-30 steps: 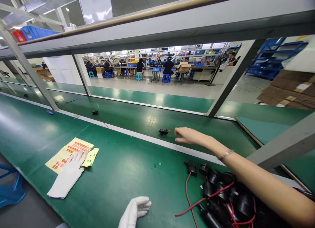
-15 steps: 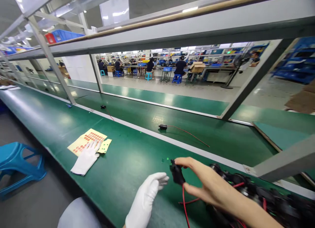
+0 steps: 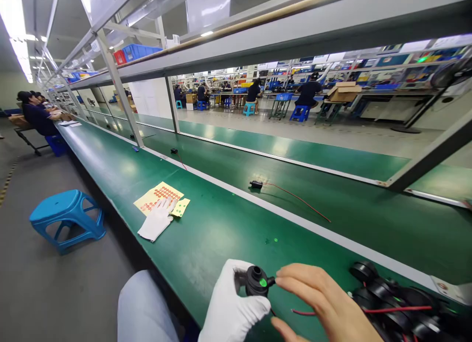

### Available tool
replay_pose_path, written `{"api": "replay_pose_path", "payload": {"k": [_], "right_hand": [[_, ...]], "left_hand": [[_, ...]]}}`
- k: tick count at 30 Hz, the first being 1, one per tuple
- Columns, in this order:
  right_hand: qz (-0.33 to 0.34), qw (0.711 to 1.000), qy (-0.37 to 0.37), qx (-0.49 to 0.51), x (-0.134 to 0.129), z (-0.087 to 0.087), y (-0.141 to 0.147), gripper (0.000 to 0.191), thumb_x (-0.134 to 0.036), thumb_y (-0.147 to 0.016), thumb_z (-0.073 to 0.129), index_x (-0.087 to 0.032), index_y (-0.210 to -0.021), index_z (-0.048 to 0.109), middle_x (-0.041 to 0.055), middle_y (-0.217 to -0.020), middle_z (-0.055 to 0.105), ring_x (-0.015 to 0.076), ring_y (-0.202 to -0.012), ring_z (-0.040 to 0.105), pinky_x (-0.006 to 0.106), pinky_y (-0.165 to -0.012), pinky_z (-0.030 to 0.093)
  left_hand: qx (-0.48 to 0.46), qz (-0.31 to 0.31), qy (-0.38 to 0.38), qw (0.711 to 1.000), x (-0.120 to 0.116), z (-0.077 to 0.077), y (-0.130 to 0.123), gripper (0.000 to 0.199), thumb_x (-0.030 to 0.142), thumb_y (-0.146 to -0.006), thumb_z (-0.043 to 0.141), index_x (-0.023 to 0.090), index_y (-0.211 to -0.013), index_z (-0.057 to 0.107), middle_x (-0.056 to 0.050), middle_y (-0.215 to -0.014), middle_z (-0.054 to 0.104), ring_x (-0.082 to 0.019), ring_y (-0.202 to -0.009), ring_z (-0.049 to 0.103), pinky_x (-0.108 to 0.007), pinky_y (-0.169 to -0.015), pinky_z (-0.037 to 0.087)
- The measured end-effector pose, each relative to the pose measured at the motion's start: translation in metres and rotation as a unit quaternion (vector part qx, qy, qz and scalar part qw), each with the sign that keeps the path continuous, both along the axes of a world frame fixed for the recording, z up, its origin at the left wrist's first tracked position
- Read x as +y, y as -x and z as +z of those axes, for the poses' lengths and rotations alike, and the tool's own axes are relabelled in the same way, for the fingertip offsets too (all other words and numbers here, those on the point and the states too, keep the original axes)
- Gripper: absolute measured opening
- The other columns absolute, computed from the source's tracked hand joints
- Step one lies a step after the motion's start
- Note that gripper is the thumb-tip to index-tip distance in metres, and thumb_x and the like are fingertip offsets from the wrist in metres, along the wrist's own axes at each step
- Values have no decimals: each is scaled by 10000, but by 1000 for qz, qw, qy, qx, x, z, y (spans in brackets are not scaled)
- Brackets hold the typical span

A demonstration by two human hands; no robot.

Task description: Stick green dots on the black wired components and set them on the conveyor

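My left hand [image 3: 230, 307], in a white glove, is wrapped round a black round part [image 3: 257, 281] with a short nozzle on its side and a green sticker on top. Bare, my right hand [image 3: 320, 302] is just right of it, fingers apart, fingertips near the nozzle; it holds nothing. A red wire passes by the right hand. To the right lies a pile of black parts [image 3: 391, 297] with red wires. An empty white glove [image 3: 157, 223] rests on a yellow sheet of red stickers [image 3: 161, 192], beside a small piece with green stickers [image 3: 181, 207].
Beyond the white rail, a black part [image 3: 255, 184] with a red wire lies on the green surface, with another [image 3: 174, 150] farther left. A blue stool [image 3: 66, 214] stands on the floor at left. Metal posts rise from the bench. People sit in the background.
The black part has passed from my right hand into my left, and its green sticker now shows. My right hand has opened. The view has swung right, bringing seated people in at left.
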State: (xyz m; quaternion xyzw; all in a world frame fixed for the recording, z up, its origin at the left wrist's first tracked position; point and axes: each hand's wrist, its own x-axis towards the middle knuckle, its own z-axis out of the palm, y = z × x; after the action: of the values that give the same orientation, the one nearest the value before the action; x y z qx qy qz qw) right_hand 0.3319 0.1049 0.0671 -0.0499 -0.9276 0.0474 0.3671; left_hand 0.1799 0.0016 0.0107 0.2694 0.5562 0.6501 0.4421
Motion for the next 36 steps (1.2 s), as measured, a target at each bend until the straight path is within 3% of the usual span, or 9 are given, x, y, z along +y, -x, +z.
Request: {"api": "replay_pose_path", "payload": {"k": [6, 10, 15, 22, 24, 26, 29, 32, 36], "right_hand": [[-9, 999, -36, 24, -5, -8, 3, 296, -123, -931, 579, -177, -1221, 558, 90, -986, 731, 199, -902, 733, 282, -815, 610], [4, 1000, -14, -16, -3, -10, -2, 335, -98, -948, 520, -186, -1270, 547, 98, -1048, 736, 210, -970, 733, 295, -873, 606], [20, 997, -32, -61, -2, -12, -9, 314, -122, -983, 523, -114, -1297, 516, 171, -1084, 730, 238, -1058, 710, 316, -944, 588], [33, 997, -23, -63, 4, -11, -3, 263, -102, -971, 508, -99, -1234, 502, 170, -1033, 692, 234, -1000, 692, 298, -896, 582], [46, 996, 37, -63, 6, -13, -2, 344, -43, -887, 521, -137, -1216, 481, 119, -1026, 657, 201, -954, 668, 261, -833, 578], [49, 986, 135, -87, 7, -17, -2, 410, -33, -816, 560, -197, -1179, 462, 56, -1012, 611, 162, -903, 627, 224, -770, 557], [13, 944, 302, -133, 9, -24, 0, 345, -94, -785, 651, -242, -1033, 463, -9, -951, 548, 136, -843, 554, 214, -740, 503], [-9, 878, 451, -158, 13, -26, 6, 282, -139, -749, 666, -229, -934, 474, -22, -904, 527, 145, -841, 515, 242, -766, 448], [33, 775, 609, -165, 18, -25, 12, 197, -317, -836, 650, -205, -931, 519, -3, -894, 520, 161, -853, 499, 262, -770, 412]], "left_hand": [[-9, 35, 32, 999, 2, 2, -15, 327, 141, -557, 611, 169, -871, 524, -28, -849, 601, -185, -813, 534, -313, -788, 412], [-10, 12, 64, 998, 1, 19, -17, 334, 93, -555, 598, 154, -879, 545, -36, -875, 608, -191, -858, 550, -314, -826, 422], [2, 3, 79, 997, 1, 36, -16, 283, 94, -596, 576, 162, -866, 528, -32, -865, 593, -187, -865, 532, -325, -853, 411], [6, 1, 102, 995, 5, 22, -21, 248, 125, -645, 646, 167, -853, 518, -26, -842, 587, -183, -855, 533, -321, -852, 403], [-11, -21, 67, 997, 3, 14, -17, 243, 264, -744, 715, 160, -869, 535, -27, -829, 589, -174, -830, 533, -314, -827, 413], [-26, -59, 10, 998, 1, 4, -11, 374, 513, -866, 658, 149, -877, 572, -41, -838, 597, -173, -832, 546, -312, -823, 424], [-88, -133, -39, 986, 0, -9, -4, 552, 683, -913, 532, 139, -890, 623, -41, -819, 603, -152, -786, 580, -300, -805, 449], [-230, -198, -35, 952, 6, -18, -6, 648, 750, -797, 643, 116, -930, 626, -16, -682, 598, -114, -561, 564, -271, -625, 466], [-407, -196, 19, 892, 17, -21, -21, 767, 814, -559, 775, 129, -865, 616, 16, -521, 577, -99, -435, 526, -223, -483, 406]]}}
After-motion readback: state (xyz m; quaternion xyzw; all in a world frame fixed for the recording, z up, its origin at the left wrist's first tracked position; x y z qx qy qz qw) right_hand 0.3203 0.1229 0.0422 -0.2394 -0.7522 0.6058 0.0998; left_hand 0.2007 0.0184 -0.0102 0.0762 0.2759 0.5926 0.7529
